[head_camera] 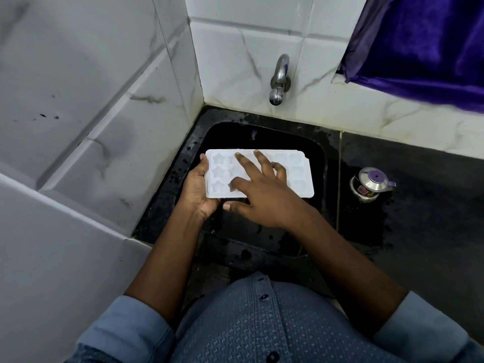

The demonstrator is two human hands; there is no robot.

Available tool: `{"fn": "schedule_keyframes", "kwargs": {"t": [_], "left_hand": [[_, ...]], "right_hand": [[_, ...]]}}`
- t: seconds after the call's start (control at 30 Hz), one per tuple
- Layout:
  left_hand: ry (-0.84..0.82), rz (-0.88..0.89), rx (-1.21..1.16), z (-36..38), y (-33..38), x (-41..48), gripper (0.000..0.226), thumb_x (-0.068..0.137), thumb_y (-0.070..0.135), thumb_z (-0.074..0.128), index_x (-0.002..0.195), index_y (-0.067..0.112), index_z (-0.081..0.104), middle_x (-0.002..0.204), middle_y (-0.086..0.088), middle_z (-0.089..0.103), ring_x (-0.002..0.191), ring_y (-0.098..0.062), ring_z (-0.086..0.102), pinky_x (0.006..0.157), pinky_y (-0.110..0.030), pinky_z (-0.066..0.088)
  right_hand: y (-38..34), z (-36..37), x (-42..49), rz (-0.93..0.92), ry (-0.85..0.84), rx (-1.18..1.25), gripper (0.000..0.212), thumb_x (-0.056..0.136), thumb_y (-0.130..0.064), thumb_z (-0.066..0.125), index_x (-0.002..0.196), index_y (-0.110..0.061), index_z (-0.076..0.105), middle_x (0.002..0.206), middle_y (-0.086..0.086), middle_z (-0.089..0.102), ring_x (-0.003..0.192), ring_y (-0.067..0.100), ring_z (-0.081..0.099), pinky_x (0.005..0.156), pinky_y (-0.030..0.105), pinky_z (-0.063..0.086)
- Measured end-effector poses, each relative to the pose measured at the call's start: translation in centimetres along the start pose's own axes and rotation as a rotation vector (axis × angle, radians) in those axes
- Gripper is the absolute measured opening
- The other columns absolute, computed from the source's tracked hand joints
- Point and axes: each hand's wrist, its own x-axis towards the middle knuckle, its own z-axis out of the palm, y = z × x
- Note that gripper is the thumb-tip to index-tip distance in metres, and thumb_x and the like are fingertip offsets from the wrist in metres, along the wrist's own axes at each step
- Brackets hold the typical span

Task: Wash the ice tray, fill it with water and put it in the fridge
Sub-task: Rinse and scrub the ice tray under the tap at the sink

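Note:
A white ice tray with star-shaped and other moulded cells is held level over the black sink. My left hand grips its left end from below and the side. My right hand lies flat on top of the tray, fingers spread across the cells, thumb under the near edge. The steel tap juts from the tiled wall above the sink; no water runs from it.
The sink sits in a wet black counter in a corner of white marbled tiles. A small steel lidded pot with a purple knob stands right of the sink. A purple curtain hangs at upper right.

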Motion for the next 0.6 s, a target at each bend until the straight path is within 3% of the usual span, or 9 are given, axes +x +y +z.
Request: {"fn": "schedule_keyframes", "kwargs": {"t": [0.1,0.2,0.37,0.6], "left_hand": [[0.0,0.0,-0.01,0.1,-0.1,-0.1,0.064,0.109,0.055,0.045,0.116,0.002,0.081,0.127,-0.024,0.074,0.109,-0.04,0.076,0.077,-0.053,0.065],[0.013,-0.003,0.005,0.1,0.0,-0.2,0.062,0.109,0.056,0.045,0.128,0.003,0.072,0.127,-0.023,0.074,0.109,-0.04,0.076,0.078,-0.053,0.065],[-0.021,-0.033,-0.025,0.2,-0.2,0.0,0.066,0.107,0.058,0.047,0.119,0.002,0.08,0.125,-0.023,0.075,0.11,-0.04,0.076,0.079,-0.053,0.065],[-0.082,-0.086,-0.004,-0.2,-0.2,0.0,0.067,0.104,0.063,0.045,0.116,0.009,0.083,0.125,-0.021,0.076,0.111,-0.039,0.076,0.083,-0.057,0.064]], "right_hand": [[0.2,-0.1,-0.1,0.017,0.017,0.002,0.05,0.097,-0.07,0.049,0.132,-0.036,0.056,0.176,0.005,0.0,0.16,0.035,-0.013,0.123,0.062,0.004],[-0.1,0.1,-0.1,-0.05,0.038,0.027,0.05,0.095,-0.07,0.052,0.128,-0.032,0.055,0.176,0.004,0.0,0.16,0.034,-0.013,0.121,0.061,0.004],[-0.9,0.7,0.7,-0.098,-0.019,-0.001,0.058,0.096,-0.072,0.051,0.146,-0.044,0.045,0.176,0.004,-0.009,0.159,0.036,-0.018,0.121,0.062,0.002],[-0.9,0.7,1.5,-0.078,0.015,-0.02,0.05,0.096,-0.071,0.05,0.135,-0.04,0.054,0.176,0.007,-0.004,0.159,0.038,-0.017,0.122,0.064,0.005]]}}
